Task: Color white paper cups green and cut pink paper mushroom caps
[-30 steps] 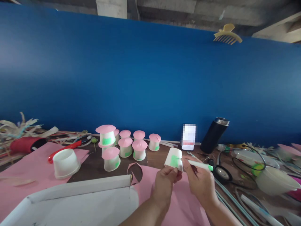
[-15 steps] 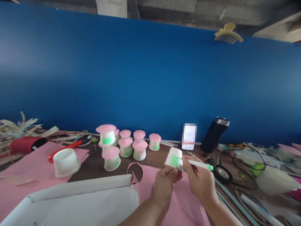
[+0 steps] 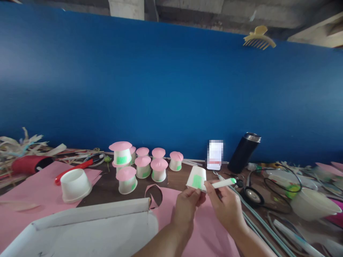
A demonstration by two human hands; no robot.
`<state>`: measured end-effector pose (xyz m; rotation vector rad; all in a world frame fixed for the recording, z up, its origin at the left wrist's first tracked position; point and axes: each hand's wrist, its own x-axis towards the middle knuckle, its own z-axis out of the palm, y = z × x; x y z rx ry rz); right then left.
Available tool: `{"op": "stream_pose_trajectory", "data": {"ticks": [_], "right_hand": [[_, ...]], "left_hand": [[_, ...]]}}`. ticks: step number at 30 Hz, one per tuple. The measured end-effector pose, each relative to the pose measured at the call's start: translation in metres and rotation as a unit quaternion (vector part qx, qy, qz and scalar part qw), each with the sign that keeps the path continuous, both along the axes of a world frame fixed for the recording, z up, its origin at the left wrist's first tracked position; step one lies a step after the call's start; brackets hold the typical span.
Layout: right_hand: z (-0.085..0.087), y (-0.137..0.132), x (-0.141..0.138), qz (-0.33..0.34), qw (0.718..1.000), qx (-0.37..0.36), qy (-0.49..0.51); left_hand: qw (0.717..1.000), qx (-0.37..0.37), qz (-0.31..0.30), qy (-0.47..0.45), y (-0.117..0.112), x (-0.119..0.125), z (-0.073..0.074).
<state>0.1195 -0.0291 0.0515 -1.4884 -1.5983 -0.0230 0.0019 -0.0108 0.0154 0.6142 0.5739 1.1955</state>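
My left hand (image 3: 187, 205) pinches a small white paper cup (image 3: 197, 178), held upside down above the pink paper; the cup has a green rectangle coloured on its side. My right hand (image 3: 225, 207) grips a white marker with a green end (image 3: 223, 183), its tip at the cup's right edge. Behind and to the left stands a cluster of several white cups with pink caps and green patches (image 3: 142, 164).
A larger white cup (image 3: 75, 185) sits upside down on pink paper (image 3: 32, 189) at left, beside red-handled scissors (image 3: 73, 169). A white cardboard tray (image 3: 80, 228) lies in front. A black flask (image 3: 243, 153), cables and a white bowl (image 3: 311, 205) crowd the right.
The marker's green end has tilted upward and left, and both hands with the cup have shifted slightly left. The rest is as before.
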Motion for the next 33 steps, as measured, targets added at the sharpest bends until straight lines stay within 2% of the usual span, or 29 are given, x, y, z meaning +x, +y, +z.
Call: {"op": "stream_pose_trajectory", "data": {"ticks": [26,33], "right_hand": [[0.0005,-0.0034,0.0003,0.022,0.999,0.027,-0.007],[0.0002,-0.0044,0.0040,0.000,0.997,0.079,0.023]], "left_hand": [[0.998,-0.018,-0.007,-0.057,-0.0007,0.0011,0.0029],[0.998,-0.034,0.000,-0.059,-0.0032,-0.0007,0.0053]]}}
